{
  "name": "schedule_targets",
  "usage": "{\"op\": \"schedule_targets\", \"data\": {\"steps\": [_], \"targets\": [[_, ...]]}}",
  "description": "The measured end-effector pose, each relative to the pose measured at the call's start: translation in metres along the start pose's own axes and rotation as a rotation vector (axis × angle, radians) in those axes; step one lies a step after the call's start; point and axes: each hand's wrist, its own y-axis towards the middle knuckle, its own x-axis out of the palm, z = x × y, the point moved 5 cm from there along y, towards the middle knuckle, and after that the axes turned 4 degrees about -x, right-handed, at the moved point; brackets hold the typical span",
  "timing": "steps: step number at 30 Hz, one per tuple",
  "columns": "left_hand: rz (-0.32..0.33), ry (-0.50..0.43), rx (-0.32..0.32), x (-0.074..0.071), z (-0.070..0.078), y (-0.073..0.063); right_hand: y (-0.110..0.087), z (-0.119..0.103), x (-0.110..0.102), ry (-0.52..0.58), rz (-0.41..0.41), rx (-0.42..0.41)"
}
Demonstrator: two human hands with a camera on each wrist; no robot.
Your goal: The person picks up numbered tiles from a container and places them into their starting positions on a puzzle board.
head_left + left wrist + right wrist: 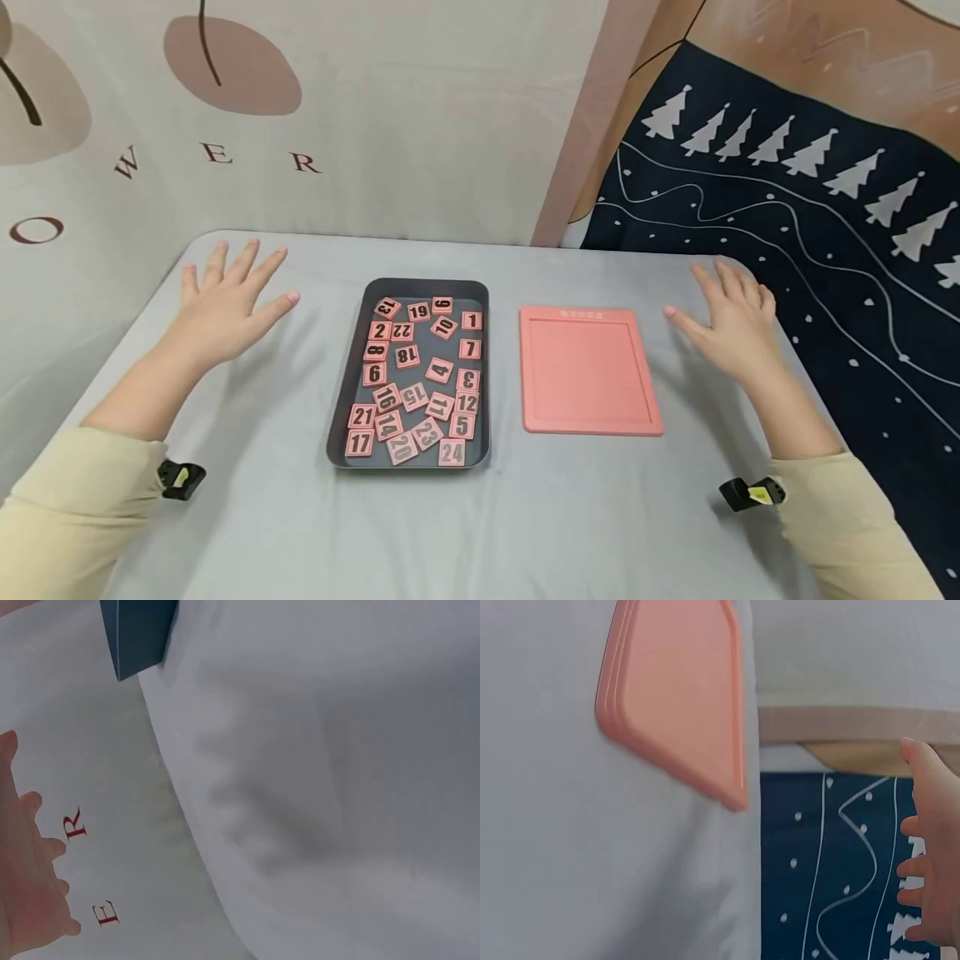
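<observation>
My left hand (225, 312) hovers over the left side of the table with its fingers spread, holding nothing. On the other side my right hand (731, 321) is held up likewise, fingers apart, right of a flat pink frame board (588, 371). Between the hands stands a dark grey tray (334, 425) with several pink number tiles (407, 357) scattered in it, some turned sideways or upside down. In the left wrist view the tray's corner (142, 637) shows at the top; the right wrist view shows the board (679, 682) lying on the cloth.
A white cloth (570, 517) covers the table. Behind it hangs a pale curtain (420, 125) with letters, and at the right a dark blue cloth (750, 208) with white trees. Black wrist cameras (182, 480) sit at both sleeves.
</observation>
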Motion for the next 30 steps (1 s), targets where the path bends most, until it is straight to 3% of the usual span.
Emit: {"op": "schedule_targets", "data": {"steps": [12, 21, 30], "targets": [[0.053, -0.146, 0.076, 0.004, 0.025, -0.008, 0.003, -0.05, 0.003, 0.058, 0.093, -0.098], [0.099, -0.329, 0.123, 0.021, 0.04, -0.009, 0.009, -0.087, 0.021, 0.152, 0.117, -0.16], [0.007, -0.619, 0.088, 0.048, 0.05, -0.011, 0.017, -0.121, 0.04, 0.243, 0.101, -0.201]]}}
